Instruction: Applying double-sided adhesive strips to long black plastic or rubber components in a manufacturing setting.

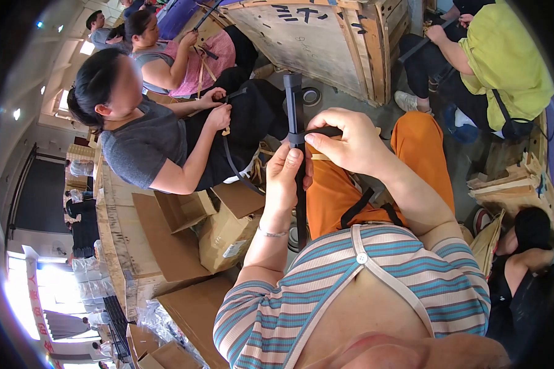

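Note:
A long black bar [293, 98] stands out in front of me, its far end wider and squared. My left hand [283, 175] is closed around its lower part, the thumb pressed on its face just below a dark band wrapped about it. From that band a black strap [326, 131] runs to the right. My right hand [354, 141] pinches this strap between thumb and fingers, close beside the bar. More black strap [357, 208] lies across my orange trousers [420, 144]; whether it is the same piece I cannot tell.
A large wooden crate [301, 40] stands ahead, a roll of tape [311, 96] on the floor before it. An open cardboard box [228, 237] is at my left. Co-workers sit close on the left [148, 138] and at the far right [505, 61], handling dark strips.

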A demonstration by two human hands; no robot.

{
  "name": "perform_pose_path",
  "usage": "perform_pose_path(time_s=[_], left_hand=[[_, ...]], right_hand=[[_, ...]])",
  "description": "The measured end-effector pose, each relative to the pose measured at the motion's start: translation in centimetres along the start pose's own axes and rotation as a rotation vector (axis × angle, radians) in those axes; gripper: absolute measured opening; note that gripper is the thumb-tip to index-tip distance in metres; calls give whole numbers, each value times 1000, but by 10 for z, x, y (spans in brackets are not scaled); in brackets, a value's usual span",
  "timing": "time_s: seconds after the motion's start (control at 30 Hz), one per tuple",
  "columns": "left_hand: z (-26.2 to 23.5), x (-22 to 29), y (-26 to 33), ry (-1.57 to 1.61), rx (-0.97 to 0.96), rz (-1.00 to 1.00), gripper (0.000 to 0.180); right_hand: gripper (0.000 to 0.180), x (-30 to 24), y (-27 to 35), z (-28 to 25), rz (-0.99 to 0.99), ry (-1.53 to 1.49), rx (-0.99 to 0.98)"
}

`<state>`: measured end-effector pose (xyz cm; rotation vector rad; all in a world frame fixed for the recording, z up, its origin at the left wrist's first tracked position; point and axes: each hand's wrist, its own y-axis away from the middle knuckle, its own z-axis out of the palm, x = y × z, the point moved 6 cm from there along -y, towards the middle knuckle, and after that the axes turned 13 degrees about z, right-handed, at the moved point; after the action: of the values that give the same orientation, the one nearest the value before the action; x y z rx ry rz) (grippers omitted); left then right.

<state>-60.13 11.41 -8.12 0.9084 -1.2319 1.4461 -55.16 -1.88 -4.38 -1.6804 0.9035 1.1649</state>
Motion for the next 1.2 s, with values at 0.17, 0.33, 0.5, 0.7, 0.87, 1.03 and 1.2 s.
perform_pose_path(time_s=[0.17, 0.33, 0.5, 0.7, 0.87, 1.03, 1.2], left_hand=[[2, 1, 0, -118, 65, 145, 31], [2, 0, 0, -302, 92, 244, 29], [-13, -8, 2, -594, 190, 342, 29], [2, 19, 22, -513, 146, 443, 37], [9, 13, 8, 230, 54, -78, 42], [6, 7, 5, 335, -108, -35, 42], [11, 1, -1, 282, -54, -58, 42]], right_hand=[[16, 5, 1, 8, 13, -32, 124], [13, 10, 1, 15, 69, -60, 195], [13, 20, -5, 24, 146, 7, 260], [15, 108, -27, 27, 362, 261, 274], [24, 125, -15, 22, 330, 95, 231], [42, 51, -21, 13, 241, -410, 57], [55, 20, -11, 24, 68, -589, 17]])
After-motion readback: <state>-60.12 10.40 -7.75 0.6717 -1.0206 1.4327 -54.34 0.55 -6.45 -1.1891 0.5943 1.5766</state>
